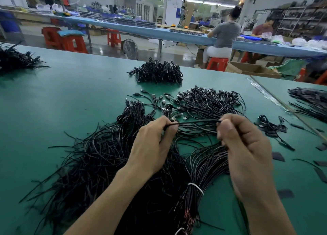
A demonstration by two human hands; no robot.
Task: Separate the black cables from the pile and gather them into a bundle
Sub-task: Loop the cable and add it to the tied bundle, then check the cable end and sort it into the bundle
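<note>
Now the left hand (pixel 155 142) and right hand (pixel 247 146) each pinch one end of a single black cable (pixel 198 122), stretched above the pile (pixel 99 157); next it probably joins the tied bundle (pixel 200 181).

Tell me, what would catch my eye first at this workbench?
Two bare hands work in the middle: the left hand and right hand hold a single thin black cable stretched between them above the green table mat. Under the left arm sprawls a big loose pile of black cables, and between the forearms lies a bundle of black cables tied with a white band.
</note>
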